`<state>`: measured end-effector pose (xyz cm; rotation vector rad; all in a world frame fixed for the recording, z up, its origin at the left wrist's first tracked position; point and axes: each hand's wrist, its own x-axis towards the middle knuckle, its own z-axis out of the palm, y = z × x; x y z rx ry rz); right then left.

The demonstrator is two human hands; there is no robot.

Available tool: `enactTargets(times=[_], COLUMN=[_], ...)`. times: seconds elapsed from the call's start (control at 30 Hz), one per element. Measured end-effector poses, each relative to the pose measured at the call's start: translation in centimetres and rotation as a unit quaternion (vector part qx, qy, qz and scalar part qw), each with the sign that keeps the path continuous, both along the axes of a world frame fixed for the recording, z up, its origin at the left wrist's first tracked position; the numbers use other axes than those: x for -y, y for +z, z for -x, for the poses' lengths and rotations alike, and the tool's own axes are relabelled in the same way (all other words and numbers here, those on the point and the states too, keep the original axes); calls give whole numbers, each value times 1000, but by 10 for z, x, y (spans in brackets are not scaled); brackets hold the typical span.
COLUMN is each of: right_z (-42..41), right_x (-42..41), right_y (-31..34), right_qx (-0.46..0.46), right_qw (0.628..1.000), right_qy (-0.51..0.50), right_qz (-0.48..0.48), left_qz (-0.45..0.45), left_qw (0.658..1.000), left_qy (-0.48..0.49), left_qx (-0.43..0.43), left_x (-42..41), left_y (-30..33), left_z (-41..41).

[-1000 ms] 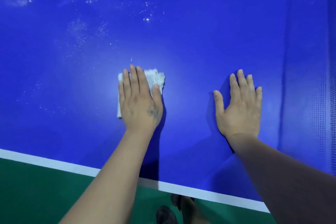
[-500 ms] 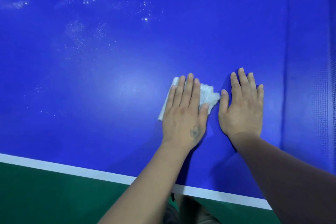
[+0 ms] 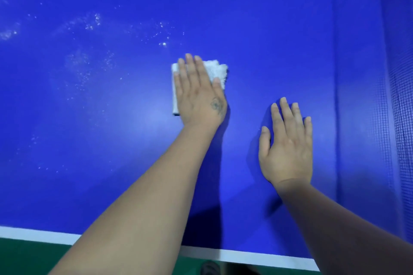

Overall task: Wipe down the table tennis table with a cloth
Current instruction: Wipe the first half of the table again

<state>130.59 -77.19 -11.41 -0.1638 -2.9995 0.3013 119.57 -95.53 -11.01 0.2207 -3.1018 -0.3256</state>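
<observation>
My left hand [image 3: 200,94] lies flat, fingers straight and close together, pressing the folded white terry cloth [image 3: 218,71] onto the glossy blue table tennis table [image 3: 257,18]; the cloth shows past my fingertips and along the outer edge of my palm. My right hand [image 3: 287,143] rests palm-down on the bare blue surface, fingers slightly spread, holding nothing, well apart from the cloth and nearer the dark mesh net [image 3: 402,118] at the right edge. To wipe well, I judge I should keep the whole palm weighted on the cloth so it does not bunch or slip out from under my fingers, and lean on the right hand for steadiness. Just beyond and to the left of the cloth lies a scatter of white specks and smears [image 3: 163,35], spreading on toward the far left, so I reckon that is where the strokes belong next, in overlapping passes. The white painted edge line [image 3: 245,255] runs along the near side, with green floor [image 3: 33,257] below it.
</observation>
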Motion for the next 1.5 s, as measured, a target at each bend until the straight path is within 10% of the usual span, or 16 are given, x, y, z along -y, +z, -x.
enactTargets(times=[0.17,0.37,0.77,1.17,1.5], right_z=[0,-1,120,165,165], right_x=[0,1,18,36,36], right_y=[0,6,18,4,-1], right_qx=[2,27,-40,-25,-54], right_qw=[1000,999,992,997,994], right_qy=[3,4,77,3,4], right_qz=[3,19,93,76,93], left_qz=[-2,4,28,-19,46], left_qw=[988,996,997,986,996], left_qy=[-154,-84,63,-166,-66], left_qx=[-13,10,24,1,31], left_x=[-44,11,56,56,108], left_y=[1,5,-1,1,2], left_z=[-72,-141,-14,-30,-5])
